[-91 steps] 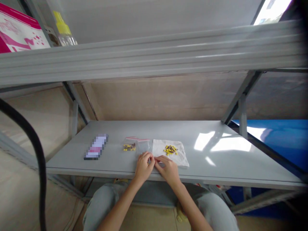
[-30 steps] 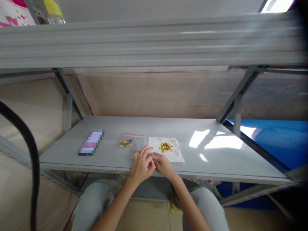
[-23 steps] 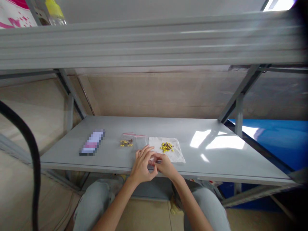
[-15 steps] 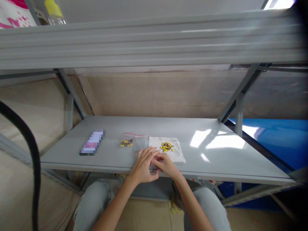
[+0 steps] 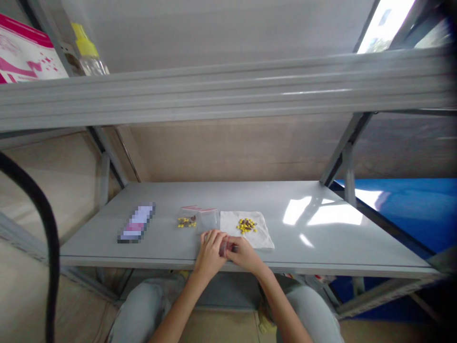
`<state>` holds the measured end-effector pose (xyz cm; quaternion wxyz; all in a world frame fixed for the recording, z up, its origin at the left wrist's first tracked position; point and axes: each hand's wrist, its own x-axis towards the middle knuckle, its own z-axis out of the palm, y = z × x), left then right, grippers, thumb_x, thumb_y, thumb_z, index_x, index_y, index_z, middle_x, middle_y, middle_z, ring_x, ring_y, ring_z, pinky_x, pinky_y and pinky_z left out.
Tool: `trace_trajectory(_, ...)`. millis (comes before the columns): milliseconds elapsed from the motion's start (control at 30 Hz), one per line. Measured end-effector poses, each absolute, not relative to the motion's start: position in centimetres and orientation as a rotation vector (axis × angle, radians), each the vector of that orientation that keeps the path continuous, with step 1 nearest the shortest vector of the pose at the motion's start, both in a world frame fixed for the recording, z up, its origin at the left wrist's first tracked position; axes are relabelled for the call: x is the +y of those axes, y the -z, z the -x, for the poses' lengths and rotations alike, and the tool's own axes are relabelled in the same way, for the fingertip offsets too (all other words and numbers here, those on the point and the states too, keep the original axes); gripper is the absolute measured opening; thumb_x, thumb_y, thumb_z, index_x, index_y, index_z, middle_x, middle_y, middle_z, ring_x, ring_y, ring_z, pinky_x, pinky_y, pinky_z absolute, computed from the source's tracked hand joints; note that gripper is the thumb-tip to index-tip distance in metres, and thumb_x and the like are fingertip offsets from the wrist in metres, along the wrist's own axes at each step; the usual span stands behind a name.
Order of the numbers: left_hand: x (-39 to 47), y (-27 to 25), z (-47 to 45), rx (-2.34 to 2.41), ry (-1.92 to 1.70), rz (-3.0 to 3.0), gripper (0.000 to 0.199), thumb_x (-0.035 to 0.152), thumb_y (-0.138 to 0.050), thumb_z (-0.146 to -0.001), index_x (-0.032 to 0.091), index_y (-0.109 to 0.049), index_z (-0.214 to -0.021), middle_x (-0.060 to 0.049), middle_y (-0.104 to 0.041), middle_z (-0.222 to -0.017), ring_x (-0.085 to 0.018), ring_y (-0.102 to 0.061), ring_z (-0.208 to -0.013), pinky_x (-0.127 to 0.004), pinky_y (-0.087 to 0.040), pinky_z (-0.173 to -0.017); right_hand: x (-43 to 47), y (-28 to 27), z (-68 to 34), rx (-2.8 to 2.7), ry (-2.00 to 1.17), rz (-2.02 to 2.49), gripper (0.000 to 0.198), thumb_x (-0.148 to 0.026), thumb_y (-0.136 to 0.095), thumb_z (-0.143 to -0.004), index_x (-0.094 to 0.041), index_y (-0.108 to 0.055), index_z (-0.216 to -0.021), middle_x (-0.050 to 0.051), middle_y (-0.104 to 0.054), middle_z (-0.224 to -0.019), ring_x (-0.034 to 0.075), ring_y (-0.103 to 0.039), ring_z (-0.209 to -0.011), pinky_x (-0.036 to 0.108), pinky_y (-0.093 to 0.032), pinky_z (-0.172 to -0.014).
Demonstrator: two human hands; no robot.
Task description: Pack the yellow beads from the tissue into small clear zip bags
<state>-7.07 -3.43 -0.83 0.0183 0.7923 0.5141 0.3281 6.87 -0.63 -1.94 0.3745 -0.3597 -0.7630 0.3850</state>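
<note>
At the shelf's front edge, my left hand (image 5: 210, 252) and my right hand (image 5: 243, 253) meet, fingers closed round a small clear zip bag (image 5: 224, 247) with a reddish strip. Most of that bag is hidden by the fingers. Just beyond my left hand lies a flat clear zip bag (image 5: 207, 220) with a red strip along its top. Left of it is a filled zip bag (image 5: 187, 218) holding small yellow and brown pieces. Beyond my right hand, a white cloth (image 5: 263, 233) carries a heap of loose yellow and brown pieces (image 5: 246, 226).
A blurred-out phone (image 5: 137, 223) lies at the left of the grey shelf (image 5: 321, 252). An upper shelf beam (image 5: 228, 95) crosses above, with a yellow-capped bottle (image 5: 87, 50) and a pink-and-white package (image 5: 28, 52) on it. A black cable (image 5: 53, 247) hangs at the left.
My left hand's thumb and fingers, spread before, have closed in on the small bag, and the bag shows more between the hands. The view has tilted upward.
</note>
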Motion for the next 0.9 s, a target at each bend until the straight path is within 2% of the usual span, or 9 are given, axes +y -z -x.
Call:
trace_trajectory(100,-3.5,0.8,7.1,1.615,-1.061,-2.473,0.025,0.010,-0.055,-0.074,0.019,-0.055,-0.097,-0.006,-0.059,-0.095,-0.023,-0.052,-0.094,-0.040,-0.037,-0.088,-0.6,1.8,-6.7,-1.966,-0.949,0.938,0.014,-0.008,-0.053,-0.063,-0.015,-0.063,-0.069,-0.002,-0.058,-0.061,0.010,-0.048,-0.059,0.021,-0.041,-0.060)
trace_trajectory(200,-3.4,0.8,7.2,1.590,-1.105,-2.509,0.017,0.011,-0.055,-0.075,0.020,-0.056,-0.089,-0.005,-0.059,-0.089,-0.021,-0.053,-0.089,-0.038,-0.039,-0.086,-0.9,1.1,-6.9,-1.941,-1.085,0.825,0.008,-0.017,-0.059,-0.068,-0.015,-0.067,-0.068,0.001,-0.060,-0.068,0.011,-0.052,-0.063,0.020,-0.043,-0.057)
trace_trajectory(333,-3.4,0.8,7.6,1.545,-1.271,-2.485,0.012,0.020,-0.059,-0.076,0.019,-0.056,-0.088,-0.004,-0.058,-0.087,-0.021,-0.055,-0.086,-0.036,-0.042,-0.081,-1.3,-0.3,-7.9,-1.749,-1.412,0.758,0.023,-0.038,-0.061,-0.073,-0.016,-0.070,-0.076,0.006,-0.063,-0.088,0.013,-0.057,-0.067,0.015,-0.041,-0.040)
trace_trajectory(467,-3.7,0.0,7.6,1.459,-1.546,-2.355,0.008,0.023,-0.059,-0.078,0.019,-0.057,-0.086,-0.004,-0.056,-0.088,-0.018,-0.055,-0.087,-0.032,-0.045,-0.078,-1.8,-1.4,-9.2,-1.506,-1.545,0.776,0.033,-0.048,-0.062,-0.073,-0.016,-0.069,-0.076,0.009,-0.059,-0.115,0.018,-0.062,-0.083,0.016,-0.047,-0.041)
trace_trajectory(533,-3.8,-1.1,7.1,1.427,-1.629,-2.290,0.007,0.022,-0.059,-0.078,0.019,-0.057,-0.084,-0.004,-0.055,-0.087,-0.017,-0.055,-0.086,-0.030,-0.046,-0.076,-1.9,-1.7,-9.8,-1.423,-1.574,0.805,0.035,-0.050,-0.061,-0.074,-0.018,-0.068,-0.086,0.009,-0.058,-0.119,0.020,-0.063,-0.088,0.015,-0.047,-0.040)
trace_trajectory(633,-3.7,-3.4,5.3,1.368,-1.696,-2.173,0.008,0.022,-0.059,-0.078,0.019,-0.057,-0.085,-0.004,-0.054,-0.089,-0.017,-0.054,-0.085,-0.025,-0.047,-0.066,-2.0,-1.7,-10.4,-1.305,-1.647,0.829,0.044,-0.053,-0.053,-0.079,-0.023,-0.059,-0.111,0.009,-0.058,-0.120,0.019,-0.066,-0.084,0.015,-0.045,-0.036)
trace_trajectory(700,-3.6,-5.0,3.7,1.300,-1.780,-2.069,0.008,0.023,-0.058,-0.078,0.018,-0.056,-0.085,-0.004,-0.054,-0.089,-0.016,-0.054,-0.084,-0.022,-0.046,-0.060,-2.1,-1.6,-10.5,-1.255,-1.742,0.792,0.050,-0.057,-0.045,-0.082,-0.023,-0.054,-0.118,0.011,-0.059,-0.118,0.019,-0.067,-0.078,0.015,-0.044,-0.034)
trace_trajectory(800,-3.3,-6.7,1.5,1.236,-1.951,-1.937,0.006,0.023,-0.055,-0.080,0.018,-0.055,-0.082,-0.004,-0.052,-0.087,-0.016,-0.054,-0.084,-0.025,-0.047,-0.066,-2.1,-1.8,-10.7,-1.216,-1.860,0.709,0.058,-0.064,-0.035,-0.083,-0.019,-0.055,-0.115,0.013,-0.063,-0.110,0.018,-0.067,-0.069,0.016,-0.042,-0.032)
trace_trajectory(900,-3.0,-7.4,0.0,1.172,-2.014,-1.878,0.006,0.024,-0.054,-0.081,0.018,-0.052,-0.082,-0.005,-0.050,-0.090,-0.016,-0.054,-0.087,-0.029,-0.048,-0.074,-2.2,-2.2,-11.0,-1.150,-1.850,0.630,0.054,-0.064,-0.044,-0.080,-0.019,-0.058,-0.106,0.010,-0.066,-0.098,0.015,-0.065,-0.062,0.016,-0.040,-0.031)
